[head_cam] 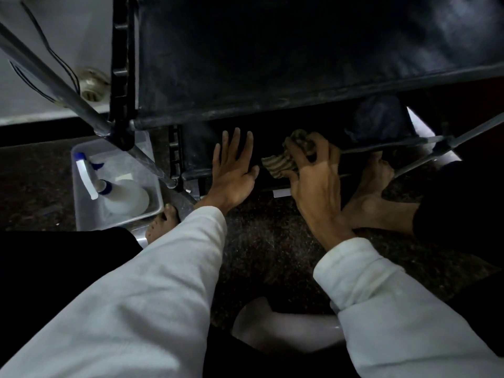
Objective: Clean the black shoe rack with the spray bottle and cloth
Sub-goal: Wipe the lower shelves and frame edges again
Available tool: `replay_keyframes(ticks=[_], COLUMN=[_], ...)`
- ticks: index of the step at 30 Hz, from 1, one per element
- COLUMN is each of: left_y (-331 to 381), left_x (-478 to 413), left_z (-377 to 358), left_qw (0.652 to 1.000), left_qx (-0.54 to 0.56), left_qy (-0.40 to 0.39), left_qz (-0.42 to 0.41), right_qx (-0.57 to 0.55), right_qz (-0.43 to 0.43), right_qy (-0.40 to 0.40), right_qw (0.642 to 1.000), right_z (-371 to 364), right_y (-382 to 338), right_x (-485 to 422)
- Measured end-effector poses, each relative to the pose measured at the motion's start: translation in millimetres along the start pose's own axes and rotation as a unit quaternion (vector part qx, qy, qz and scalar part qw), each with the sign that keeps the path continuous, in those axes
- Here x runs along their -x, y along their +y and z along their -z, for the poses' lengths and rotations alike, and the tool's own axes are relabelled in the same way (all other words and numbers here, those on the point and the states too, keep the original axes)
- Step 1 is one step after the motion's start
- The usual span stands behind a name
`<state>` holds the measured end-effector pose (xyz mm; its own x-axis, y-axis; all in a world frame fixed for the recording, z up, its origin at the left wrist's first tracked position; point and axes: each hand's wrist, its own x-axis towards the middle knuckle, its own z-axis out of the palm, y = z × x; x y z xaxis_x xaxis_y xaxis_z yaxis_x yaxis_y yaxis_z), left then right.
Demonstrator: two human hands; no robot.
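Note:
The black shoe rack [259, 64] fills the upper view, with black fabric shelves on grey metal tubes. My left hand [231, 170] lies flat with straight fingers on the lowest shelf. Just to its right, my right hand [313, 173] grips a striped brown cloth [281, 162] against the same low shelf. The white spray bottle [117, 192], with a blue and white trigger head, lies in a clear plastic tub [81, 214] on the floor at the left, apart from both hands.
A slanted metal rack leg [68, 91] crosses in front of the tub. My bare feet [373, 197] rest on the dark speckled floor [272, 255] beside the rack. A pale wall with thin wires [54, 55] stands at upper left.

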<state>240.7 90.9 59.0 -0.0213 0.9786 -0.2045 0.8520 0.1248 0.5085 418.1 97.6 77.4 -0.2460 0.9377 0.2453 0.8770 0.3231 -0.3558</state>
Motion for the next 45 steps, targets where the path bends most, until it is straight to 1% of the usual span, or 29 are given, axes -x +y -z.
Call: replay_keyframes(ticks=[3,5,7,10,12,15,18,19,21,23,25,28,30,32,34,36,37,38,40,43,45], left_y=[-1,-2,-4,-4,-3,-2,-1,-1,0,1,1,1,0,0,-1,-2,-2,-2,0,3,4], left_x=[-1,0,1,1,1,3,4,4,4,3,3,3,3,3,4,4,5,6,9,8,7], left_z=[1,1,4,7,9,12,12,12,11,11,11,13,14,14,14,13,13,12,11,12,13], left_qw=[1.000,1.000,0.999,0.998,0.997,0.997,0.998,0.998,0.998,0.998,0.998,0.995,0.989,0.987,0.988,0.986,0.983,0.981,0.987,0.994,0.997], left_qx=[0.006,0.003,-0.004,-0.023,-0.022,0.022,0.002,-0.010,-0.014,0.000,0.014,0.077,0.126,0.143,0.135,0.154,0.172,0.180,0.149,0.094,0.055], left_qy=[-0.005,-0.016,-0.031,-0.054,-0.064,-0.069,-0.060,-0.055,-0.051,-0.050,-0.053,-0.064,-0.072,-0.076,-0.071,-0.061,-0.060,-0.059,-0.055,-0.048,-0.047], left_qz=[-0.004,-0.014,-0.025,-0.033,-0.031,-0.021,-0.024,-0.025,-0.027,-0.025,-0.019,-0.004,0.006,0.009,0.007,0.019,0.032,0.038,0.023,0.000,-0.005], right_qx=[0.000,0.008,-0.011,-0.013,0.011,0.004,0.031,0.037,0.038,0.048,0.045,0.009,-0.020,-0.066,-0.114,-0.088,-0.070,-0.039,-0.003,0.039,0.062], right_qz=[0.008,0.018,0.020,0.030,0.047,0.087,0.125,0.120,0.083,0.043,0.024,0.028,0.042,0.043,0.023,0.054,0.065,0.086,0.120,0.089,0.053], right_qy=[-0.018,-0.007,0.008,0.003,0.001,-0.015,-0.020,-0.027,-0.019,0.015,0.042,0.063,0.046,0.026,0.016,0.000,-0.018,-0.020,0.011,0.051,0.070], right_qw=[1.000,1.000,1.000,0.999,0.999,0.996,0.992,0.992,0.996,0.998,0.998,0.998,0.998,0.997,0.993,0.995,0.995,0.995,0.993,0.994,0.994], right_z=[-9,-11,-10,-10,-14,-20,-17,-13,-4,0,-4,-13,-19,-26,-34,-39,-37,-33,-23,-9,-3], right_y=[1,3,6,4,-7,-24,-11,-1,23,41,46,34,18,-5,-29,-39,-36,-28,-4,36,60], right_x=[3,0,-2,-3,-1,0,-4,-5,-5,-4,-3,-2,0,1,1,-1,-2,-3,-6,-8,-7])
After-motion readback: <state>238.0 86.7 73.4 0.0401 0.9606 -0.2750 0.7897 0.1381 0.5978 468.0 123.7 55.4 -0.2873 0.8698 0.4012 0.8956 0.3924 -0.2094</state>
